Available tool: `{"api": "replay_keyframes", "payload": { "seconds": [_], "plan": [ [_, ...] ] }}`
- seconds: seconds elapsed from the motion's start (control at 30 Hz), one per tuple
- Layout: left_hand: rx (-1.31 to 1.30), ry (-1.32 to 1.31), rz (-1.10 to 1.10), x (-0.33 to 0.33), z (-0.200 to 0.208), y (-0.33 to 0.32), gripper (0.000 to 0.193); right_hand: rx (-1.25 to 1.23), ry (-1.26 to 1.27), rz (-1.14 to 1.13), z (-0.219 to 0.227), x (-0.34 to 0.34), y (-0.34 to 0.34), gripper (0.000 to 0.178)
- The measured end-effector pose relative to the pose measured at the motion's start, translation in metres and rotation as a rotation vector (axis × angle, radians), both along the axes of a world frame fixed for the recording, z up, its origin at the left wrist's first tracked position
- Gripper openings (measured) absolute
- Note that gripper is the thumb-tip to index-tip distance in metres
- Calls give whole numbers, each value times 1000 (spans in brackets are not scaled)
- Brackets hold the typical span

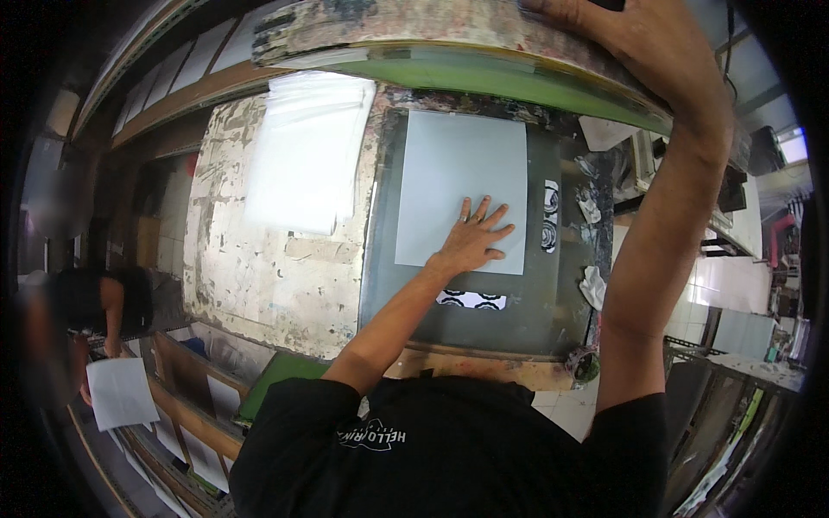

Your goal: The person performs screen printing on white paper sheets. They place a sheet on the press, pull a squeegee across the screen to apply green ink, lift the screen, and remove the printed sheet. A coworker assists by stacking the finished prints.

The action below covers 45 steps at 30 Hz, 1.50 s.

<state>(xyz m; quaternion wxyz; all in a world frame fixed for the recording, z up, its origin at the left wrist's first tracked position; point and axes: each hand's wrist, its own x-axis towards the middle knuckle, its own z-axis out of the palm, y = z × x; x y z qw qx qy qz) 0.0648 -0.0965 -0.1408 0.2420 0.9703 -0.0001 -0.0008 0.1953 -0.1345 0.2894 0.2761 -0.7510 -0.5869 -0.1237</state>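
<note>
My left hand (473, 242) lies flat with its fingers spread on a blank pale sheet of paper (458, 164). The sheet rests on a dark grey printing bed (384, 302). At the upper right, my right hand (648, 43) grips the raised wooden frame of a printing screen (389, 33); some of its fingertips are cut off by the picture's top edge. Green mesh (518, 86) shows along the underside of that frame. Black-and-white patterned strips lie beside the sheet, one to its right (549, 216) and another below it (471, 300).
Left of the bed, a stack of white paper (306, 155) sits on a paint-worn board (233, 285). Crumpled white scraps (592, 287) and a small jar (583, 366) line the right edge. A co-worker (104, 302) at the left holds a white sheet (123, 394) over a rack.
</note>
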Motion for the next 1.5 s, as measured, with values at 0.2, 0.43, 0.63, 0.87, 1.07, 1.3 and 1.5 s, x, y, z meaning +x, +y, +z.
{"api": "replay_keyframes", "payload": {
  "seconds": [0.2, 0.43, 0.63, 0.87, 1.07, 1.3, 1.5],
  "plan": [
    [-18, -3, -53, 1, 1, -27, 67, -50, 198, 123, 1, 33, 3, 45],
    [-36, -16, -45, -8, 0, -49, 67, -24, 133, 72, -3, 25, 4, 45],
    [-54, -20, -55, -13, -1, -56, 65, -33, 89, 20, -2, 7, -4, 44],
    [-51, -87, -66, -16, 1, -57, 67, -97, 269, 51, -4, 19, 1, 38],
    [-662, -577, 354, -53, 83, -12, 94, -221, 357, -50, -4, -14, -18, 32],
    [-1194, -1132, 799, -146, 177, 15, 139, -9, -13, 78, -129, -78, -93, 45],
    [-1211, -508, 950, -241, 45, -12, 105, -162, 362, 16, -219, -120, -108, 47]
  ]
}}
